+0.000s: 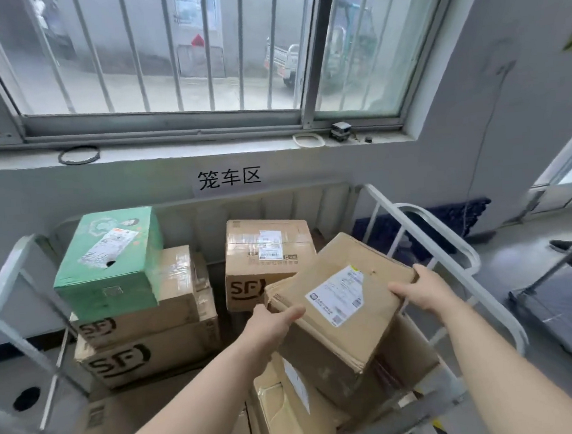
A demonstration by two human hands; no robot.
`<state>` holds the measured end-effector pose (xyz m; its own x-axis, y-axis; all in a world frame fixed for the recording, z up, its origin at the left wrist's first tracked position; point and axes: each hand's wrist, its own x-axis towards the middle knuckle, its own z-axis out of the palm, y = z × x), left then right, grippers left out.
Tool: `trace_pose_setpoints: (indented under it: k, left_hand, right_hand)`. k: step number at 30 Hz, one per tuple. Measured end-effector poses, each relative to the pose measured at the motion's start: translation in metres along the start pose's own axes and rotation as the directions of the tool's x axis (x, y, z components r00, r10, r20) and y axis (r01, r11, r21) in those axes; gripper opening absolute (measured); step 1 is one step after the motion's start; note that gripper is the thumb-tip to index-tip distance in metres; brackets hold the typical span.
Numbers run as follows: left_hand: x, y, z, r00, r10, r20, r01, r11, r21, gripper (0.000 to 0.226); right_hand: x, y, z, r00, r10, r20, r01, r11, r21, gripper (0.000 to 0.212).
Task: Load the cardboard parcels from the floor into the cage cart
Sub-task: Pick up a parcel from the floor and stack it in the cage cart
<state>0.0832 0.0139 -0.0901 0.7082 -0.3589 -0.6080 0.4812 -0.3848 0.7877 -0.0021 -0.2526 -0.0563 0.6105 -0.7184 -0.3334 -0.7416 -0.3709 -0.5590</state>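
Narrow gap runs between 3-box stack [143,330] and rear SF box [264,263]; cage cart rail [450,238] bounds right; tilted parcel [339,308] blocks front.

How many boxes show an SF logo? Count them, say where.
3: bottom SF box and middle SF box stacked left under the green box; back SF box centre. Other logos may be hidden.

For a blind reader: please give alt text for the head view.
The left hand and right hand hold a tilted box over the cage cart. Brown boxes and a green box are stacked inside, below a barred window.
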Motion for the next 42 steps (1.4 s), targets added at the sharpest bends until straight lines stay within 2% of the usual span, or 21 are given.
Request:
trace_pose_setpoints:
  k: [4, 8, 12, 16, 20, 23, 25, 27, 30, 34, 37, 42]
  left_hand:
    - [0.002, -0.011, 0.011, 0.997, -0.073, -0.007, 0.073, 0.996, -0.052, 0.086]
    - [0.0, -0.015, 0.01, 0.994, -0.098, 0.039, 0.104, 0.971, -0.215, 0.087]
    - [0.007, -0.017, -0.012, 1.0, -0.017, -0.011, 0.014, 0.959, -0.283, 0.092]
    - [0.011, -0.008, -0.053, 0.981, 0.132, -0.144, -0.167, 0.948, -0.272, 0.067]
    - [0.007, 0.023, -0.121, 0.921, 0.257, -0.293, -0.338, 0.9, -0.275, 0.051]
    - [0.003, 0.054, -0.187, 0.826, 0.346, -0.446, -0.458, 0.872, -0.171, 0.053]
    - [0.002, 0.07, -0.233, 0.769, 0.387, -0.509, -0.502, 0.858, -0.106, 0.049]
    - [0.003, 0.078, -0.275, 0.743, 0.398, -0.538, -0.523, 0.847, -0.095, 0.048]
    - [0.015, 0.077, -0.33, 0.726, 0.387, -0.569, -0.529, 0.843, -0.101, 0.045]
    - [0.039, 0.07, -0.381, 0.742, 0.335, -0.58, -0.496, 0.857, -0.139, 0.037]
    - [0.06, 0.064, -0.405, 0.76, 0.302, -0.575, -0.465, 0.871, -0.157, 0.036]
    - [0.084, 0.05, -0.419, 0.811, 0.251, -0.528, -0.378, 0.914, -0.145, 0.034]
  right_hand:
    - [0.004, 0.015, 0.001, 1.0, 0.003, 0.015, -0.005, 0.984, 0.179, 0.083]
    - [0.004, 0.011, 0.01, 1.0, 0.003, -0.003, -0.002, 0.964, 0.264, 0.066]
    - [-0.01, -0.01, 0.031, 0.996, -0.084, -0.007, 0.082, 0.952, 0.295, 0.057]
    - [-0.021, -0.054, 0.052, 0.979, -0.201, -0.025, 0.196, 0.908, 0.37, 0.044]
    - [-0.026, -0.132, 0.07, 0.942, -0.331, -0.057, 0.324, 0.848, 0.42, 0.037]
    - [-0.03, -0.2, 0.093, 0.897, -0.439, -0.053, 0.402, 0.758, 0.514, 0.032]
    - [-0.031, -0.243, 0.117, 0.876, -0.481, -0.031, 0.409, 0.709, 0.575, 0.033]
    - [-0.033, -0.282, 0.145, 0.863, -0.504, 0.004, 0.399, 0.688, 0.607, 0.04]
    - [-0.036, -0.33, 0.188, 0.855, -0.517, 0.035, 0.402, 0.704, 0.585, 0.047]
    - [-0.037, -0.373, 0.235, 0.866, -0.495, 0.066, 0.388, 0.751, 0.534, 0.027]
    - [-0.029, -0.39, 0.265, 0.883, -0.464, 0.074, 0.374, 0.789, 0.487, 0.029]
    - [-0.02, -0.391, 0.299, 0.915, -0.372, 0.156, 0.284, 0.868, 0.408, 0.019]
